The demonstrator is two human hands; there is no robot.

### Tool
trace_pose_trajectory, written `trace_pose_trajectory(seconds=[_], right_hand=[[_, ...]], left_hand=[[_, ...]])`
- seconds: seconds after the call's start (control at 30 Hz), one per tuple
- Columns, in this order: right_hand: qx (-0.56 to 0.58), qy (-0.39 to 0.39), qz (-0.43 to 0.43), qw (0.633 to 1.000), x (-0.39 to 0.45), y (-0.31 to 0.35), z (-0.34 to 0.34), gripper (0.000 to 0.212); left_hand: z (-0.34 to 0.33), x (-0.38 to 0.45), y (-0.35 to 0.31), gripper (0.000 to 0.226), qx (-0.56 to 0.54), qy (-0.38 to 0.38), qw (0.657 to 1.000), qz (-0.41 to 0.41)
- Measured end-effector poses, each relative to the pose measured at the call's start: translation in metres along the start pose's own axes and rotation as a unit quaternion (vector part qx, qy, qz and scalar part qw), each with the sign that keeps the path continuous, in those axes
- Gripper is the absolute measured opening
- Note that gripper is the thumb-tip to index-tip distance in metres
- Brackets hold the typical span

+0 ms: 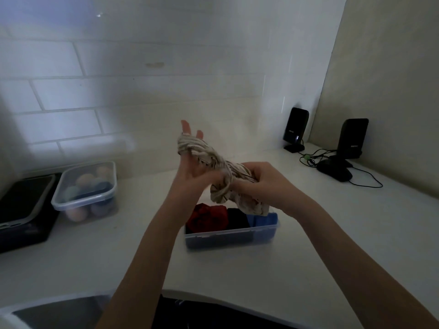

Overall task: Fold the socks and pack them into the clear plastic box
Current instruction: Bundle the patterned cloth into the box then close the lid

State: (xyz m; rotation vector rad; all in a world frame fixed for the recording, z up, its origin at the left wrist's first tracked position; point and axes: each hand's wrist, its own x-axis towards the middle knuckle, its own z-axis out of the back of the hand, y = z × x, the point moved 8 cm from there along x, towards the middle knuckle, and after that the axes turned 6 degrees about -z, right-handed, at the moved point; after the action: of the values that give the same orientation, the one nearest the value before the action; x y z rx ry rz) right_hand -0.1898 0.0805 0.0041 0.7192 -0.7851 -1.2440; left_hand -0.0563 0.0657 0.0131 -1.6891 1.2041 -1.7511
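A cream sock with dark stripes [223, 173] is held in the air above the clear plastic box [231, 236]. Its cuff is stretched over the fingers of my left hand [192, 169], whose fingertips poke out at the top. My right hand [259, 184] grips the bunched lower part of the sock. Inside the box lie a red sock bundle [207, 217], a dark one [237, 217] and a blue one [262, 219].
A lidded clear container [85, 188] with rolled pastel bundles stands at the left, beside a black device [26, 205]. Two black speakers [295, 129] [351, 138], a mouse [335, 170] and cables sit at the right. A tiled wall is behind; the white counter's edge curves near me.
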Motion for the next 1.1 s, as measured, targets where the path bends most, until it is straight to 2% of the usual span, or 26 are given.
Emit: trace_pose_trajectory(seconds=[0.1, 0.13, 0.2, 0.27, 0.33, 0.43, 0.5, 0.6, 0.67, 0.73, 0.8, 0.87, 0.93, 1.03, 1.1], right_hand=[[-0.007, -0.017, 0.032, 0.999, -0.005, 0.009, 0.002, 0.017], [0.0, -0.031, 0.04, 0.999, -0.006, 0.011, 0.003, 0.015], [0.059, -0.052, 0.045, 0.996, -0.008, 0.013, 0.008, 0.01], [0.124, -0.055, 0.035, 0.99, -0.008, 0.011, 0.012, 0.017], [0.169, -0.049, 0.026, 0.984, -0.008, 0.009, 0.013, 0.017], [0.25, -0.055, 0.028, 0.966, -0.005, 0.008, 0.016, 0.016], [0.307, -0.082, 0.017, 0.948, -0.004, 0.004, 0.02, 0.018], [0.395, -0.092, -0.037, 0.913, 0.003, -0.007, 0.015, 0.016], [0.404, -0.036, -0.092, 0.91, 0.006, -0.011, -0.001, 0.015], [0.375, 0.097, -0.135, 0.912, 0.0, -0.01, -0.027, 0.022], [0.364, 0.199, -0.163, 0.895, -0.012, -0.01, -0.045, 0.029], [0.365, 0.211, -0.169, 0.891, -0.015, -0.012, -0.047, 0.029], [0.37, 0.179, -0.154, 0.899, -0.009, -0.013, -0.041, 0.026], [0.479, 0.149, -0.153, 0.851, -0.001, -0.017, -0.031, 0.029], [0.53, 0.113, -0.163, 0.824, 0.003, -0.026, -0.022, 0.023]], left_hand=[[-0.012, -0.007, 0.015, 0.11, 0.099, 0.074, 0.992, 0.04], [-0.013, -0.009, 0.018, 0.111, 0.12, 0.095, 0.987, 0.051], [-0.015, -0.011, 0.021, 0.086, 0.16, 0.119, 0.979, 0.048], [-0.009, -0.011, 0.021, 0.047, 0.164, 0.089, 0.981, 0.055], [-0.004, -0.013, 0.021, 0.027, 0.095, 0.051, 0.991, 0.076], [-0.006, -0.013, 0.022, 0.021, -0.067, 0.027, 0.991, 0.108], [-0.011, -0.014, 0.02, 0.022, -0.184, 0.022, 0.977, 0.11], [-0.034, -0.023, 0.013, 0.019, -0.331, 0.081, 0.93, 0.136], [-0.054, -0.03, 0.006, 0.018, -0.416, 0.163, 0.88, 0.16], [-0.068, -0.035, -0.001, 0.017, -0.495, 0.224, 0.819, 0.182], [-0.07, -0.036, 0.001, 0.018, -0.51, 0.243, 0.8, 0.202], [-0.068, -0.037, 0.008, 0.015, -0.481, 0.252, 0.813, 0.213], [-0.062, -0.036, 0.016, 0.013, -0.445, 0.24, 0.835, 0.218], [-0.041, -0.029, 0.035, 0.019, -0.344, 0.139, 0.899, 0.231], [-0.021, -0.022, 0.042, 0.022, -0.281, 0.062, 0.931, 0.225]])
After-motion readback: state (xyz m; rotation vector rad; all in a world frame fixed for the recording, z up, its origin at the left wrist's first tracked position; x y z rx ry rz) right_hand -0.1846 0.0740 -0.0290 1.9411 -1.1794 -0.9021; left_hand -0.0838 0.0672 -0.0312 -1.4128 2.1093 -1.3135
